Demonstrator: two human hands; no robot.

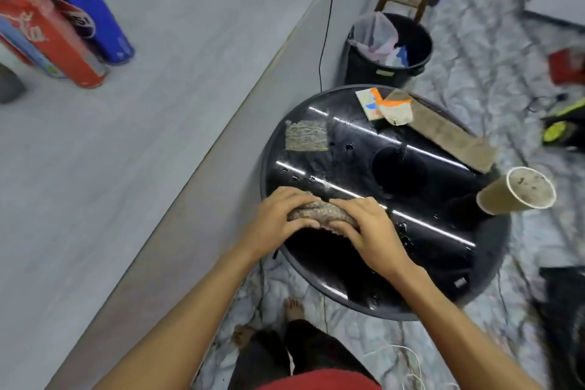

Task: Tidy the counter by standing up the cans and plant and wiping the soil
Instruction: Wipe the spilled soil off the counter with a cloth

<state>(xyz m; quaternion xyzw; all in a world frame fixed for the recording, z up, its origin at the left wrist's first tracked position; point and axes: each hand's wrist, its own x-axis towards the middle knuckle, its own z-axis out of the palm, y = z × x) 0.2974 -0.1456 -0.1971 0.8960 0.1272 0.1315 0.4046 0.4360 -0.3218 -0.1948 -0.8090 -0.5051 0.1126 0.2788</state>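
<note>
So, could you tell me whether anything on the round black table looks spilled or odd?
Yes: liquid droplets speckle the black table around the rolled cloth gripped by the left hand and right hand, and the paper cup at its right edge looks soiled inside.

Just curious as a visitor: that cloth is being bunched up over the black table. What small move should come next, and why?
Probably lift the cloth left onto the grey counter to wipe. The left grip and right grip both hold it rolled up, droplets dot the black table, and the cans already stand upright.
</note>
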